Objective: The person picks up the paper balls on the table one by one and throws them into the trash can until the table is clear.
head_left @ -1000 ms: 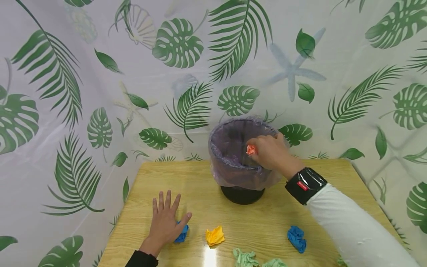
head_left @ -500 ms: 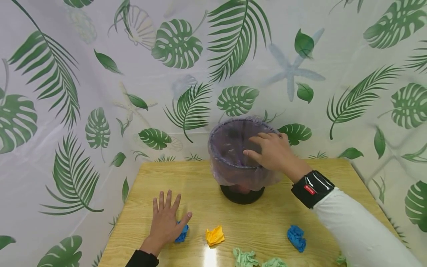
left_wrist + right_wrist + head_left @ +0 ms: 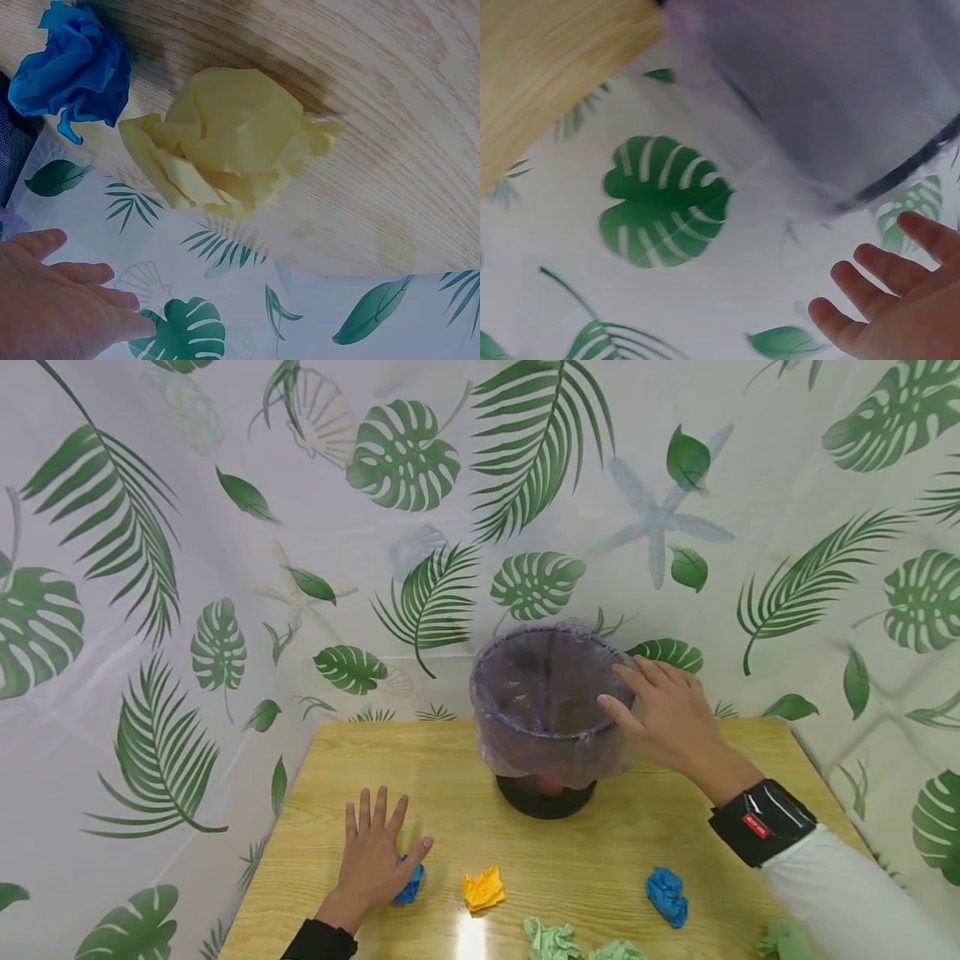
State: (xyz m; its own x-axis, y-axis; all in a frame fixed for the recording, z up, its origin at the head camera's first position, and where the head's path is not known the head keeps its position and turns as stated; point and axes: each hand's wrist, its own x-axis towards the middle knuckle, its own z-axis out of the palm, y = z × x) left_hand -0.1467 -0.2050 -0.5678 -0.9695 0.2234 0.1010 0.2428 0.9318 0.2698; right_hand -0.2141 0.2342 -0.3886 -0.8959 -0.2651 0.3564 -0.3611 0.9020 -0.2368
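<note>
A black waste bin (image 3: 544, 806) with a see-through purple bin liner (image 3: 525, 752) folded over its rim stands at the back of the table. My right hand (image 3: 671, 714) hovers at the bin's right rim, fingers loosely spread and holding nothing; in the right wrist view its fingers (image 3: 870, 289) appear beside the liner. On the left, my left hand (image 3: 371, 864) has its fingers spread, and a blue crumpled paper (image 3: 409, 883) shows partly from behind its thumb. A yellow crumpled paper (image 3: 483, 890) lies to the right of that. The left wrist view has a pale yellow crumpled paper (image 3: 232, 142) up close.
Another blue crumpled paper (image 3: 667, 897) lies on the wooden table (image 3: 420, 785) at the right. Several light green crumpled papers (image 3: 551, 939) sit along the front, one partly behind the right sleeve (image 3: 862, 893). A leaf-patterned sheet (image 3: 337, 568) hangs behind and around the table.
An orange-red crumpled paper held over the bin has left my right hand; a reddish patch now shows low in the bin. The right hand has opened and drawn back rightward. The left stays put.
</note>
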